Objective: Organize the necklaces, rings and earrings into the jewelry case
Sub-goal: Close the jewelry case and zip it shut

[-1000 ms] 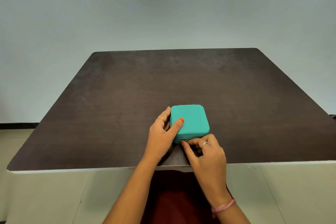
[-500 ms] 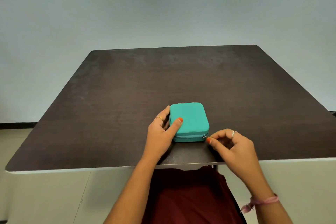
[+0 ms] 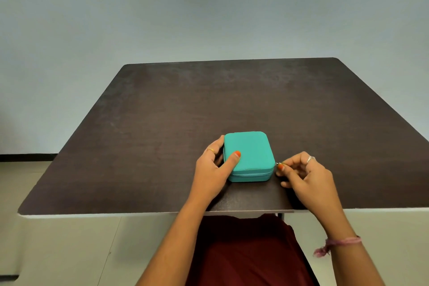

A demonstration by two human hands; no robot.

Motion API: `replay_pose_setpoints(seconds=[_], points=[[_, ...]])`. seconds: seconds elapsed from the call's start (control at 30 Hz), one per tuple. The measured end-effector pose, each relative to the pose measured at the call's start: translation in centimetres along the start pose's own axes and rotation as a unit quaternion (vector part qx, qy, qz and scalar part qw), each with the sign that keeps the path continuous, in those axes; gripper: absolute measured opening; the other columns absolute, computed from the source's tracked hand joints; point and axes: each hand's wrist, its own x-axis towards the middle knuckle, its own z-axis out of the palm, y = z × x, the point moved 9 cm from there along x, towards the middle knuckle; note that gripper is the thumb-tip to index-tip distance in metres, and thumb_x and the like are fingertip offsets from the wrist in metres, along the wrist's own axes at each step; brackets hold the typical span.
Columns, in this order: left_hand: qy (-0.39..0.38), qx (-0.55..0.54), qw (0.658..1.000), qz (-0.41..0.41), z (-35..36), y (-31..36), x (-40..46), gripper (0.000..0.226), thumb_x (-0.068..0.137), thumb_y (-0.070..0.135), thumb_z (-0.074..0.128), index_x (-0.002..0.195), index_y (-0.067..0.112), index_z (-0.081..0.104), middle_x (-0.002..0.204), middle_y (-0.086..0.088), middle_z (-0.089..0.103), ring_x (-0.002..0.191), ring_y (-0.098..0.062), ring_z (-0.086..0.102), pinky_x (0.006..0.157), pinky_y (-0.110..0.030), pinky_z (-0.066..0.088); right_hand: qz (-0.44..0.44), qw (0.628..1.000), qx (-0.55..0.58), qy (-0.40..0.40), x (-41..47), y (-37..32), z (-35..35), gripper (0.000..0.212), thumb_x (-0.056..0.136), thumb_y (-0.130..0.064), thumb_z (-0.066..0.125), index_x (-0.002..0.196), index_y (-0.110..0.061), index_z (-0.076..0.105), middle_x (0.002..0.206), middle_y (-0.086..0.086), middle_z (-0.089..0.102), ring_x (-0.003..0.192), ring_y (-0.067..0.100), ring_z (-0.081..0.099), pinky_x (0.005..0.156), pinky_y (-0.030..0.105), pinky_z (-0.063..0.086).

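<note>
Zipper pull position is the change: one second back the right hand pinched it at the middle of the case's near side; half a second back, at the near right corner; now it sits partway up the right side. Judged from this, the zip is being run open and the lid is not yet lifted, so no sorting has begun.

Left to right:
- Left hand [image 3: 214, 169] grips the left side of the small teal square zippered fabric jewelry case [image 3: 249, 155], thumb pressed flat on the lid, fingers curled around the left edge. Its placement matches both earlier frames; it serves as the anchor.
- Case lies flat on the dark brown wooden table [image 3: 162, 123], close to the near edge, roughly centred across the width.
- Small metal zipper pull [image 3: 277, 164] is just off the case's right side.
- Right hand [image 3: 304, 176] has thumb and forefinger clamped on the pull, other fingers loosely curled.

No necklaces, rings or earrings lie loose in view; only worn rings show.

Room: bare tabletop lies left, right and beyond the case, ample for swinging the lid back. Near edge is close; a hard tug toward the person could slide the case off.
</note>
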Motion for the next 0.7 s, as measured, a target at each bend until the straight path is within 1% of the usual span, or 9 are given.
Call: replay_pose_setpoints(seconds=[0.1,0.23,0.4,0.53,0.6,0.7], points=[[-0.003,0.0,1.0,-0.002,0.0,0.1,0.0,0.06,0.087,0.027,0.067,0.141,0.023,0.043,0.14,0.009,0.049,0.126,-0.006,0.048,0.106,-0.035,0.044,0.002,1.0,0.014,0.003,1.7,-0.2,0.3,0.003,0.088,-0.009,0.064,0.087,-0.011,0.062,0.08,0.0,0.07,0.072,0.001,0.068,0.059,0.016,0.056],[-0.007,0.002,1.0,-0.002,0.1,0.3,-0.1,0.059,0.087,0.027,0.067,0.141,0.023,0.042,0.14,0.009,0.048,0.126,-0.007,0.048,0.105,-0.032,0.044,0.011,0.999,0.031,-0.023,4.8,-0.6,1.0,0.004,0.089,-0.01,0.063,0.091,-0.006,0.063,0.082,0.005,0.071,0.074,0.007,0.07,0.064,0.019,0.057],[-0.012,0.001,1.0,-0.002,0.1,0.5,-0.2,0.058,0.087,0.026,0.067,0.141,0.024,0.043,0.14,0.009,0.048,0.125,-0.007,0.048,0.104,-0.031,0.044,0.019,0.994,0.045,-0.095,7.8,-1.2,2.4,0.005,0.09,-0.008,0.061,0.094,-0.005,0.063,0.086,0.011,0.072,0.076,0.011,0.071,0.07,0.022,0.058],[-0.009,-0.002,1.0,-0.008,0.0,0.5,-0.1,0.059,0.087,0.025,0.067,0.141,0.024,0.042,0.14,0.009,0.048,0.124,-0.007,0.048,0.102,-0.026,0.045,0.013,0.988,0.047,-0.148,8.6,-1.8,3.4,0.006,0.092,-0.006,0.058,0.093,-0.006,0.064,0.088,0.01,0.072,0.082,0.016,0.07,0.071,0.022,0.058],[-0.013,0.0,1.0,-0.01,0.1,0.5,0.0,0.059,0.087,0.025,0.067,0.141,0.024,0.042,0.14,0.008,0.047,0.125,-0.007,0.048,0.101,-0.026,0.045,-0.002,0.987,0.028,-0.157,8.8,-2.3,3.7,0.01,0.091,-0.006,0.059,0.092,-0.009,0.069,0.089,0.006,0.073,0.083,0.012,0.07,0.071,0.021,0.058],[-0.013,-0.001,1.0,-0.012,0.1,0.4,-0.2,0.059,0.087,0.025,0.066,0.141,0.024,0.042,0.141,0.008,0.047,0.125,-0.007,0.048,0.102,-0.028,0.046,-0.011,0.987,0.011,-0.16,8.9,-2.6,4.2,0.013,0.089,-0.008,0.062,0.095,-0.011,0.073,0.092,0.002,0.074,0.08,0.004,0.07,0.068,0.014,0.055]])
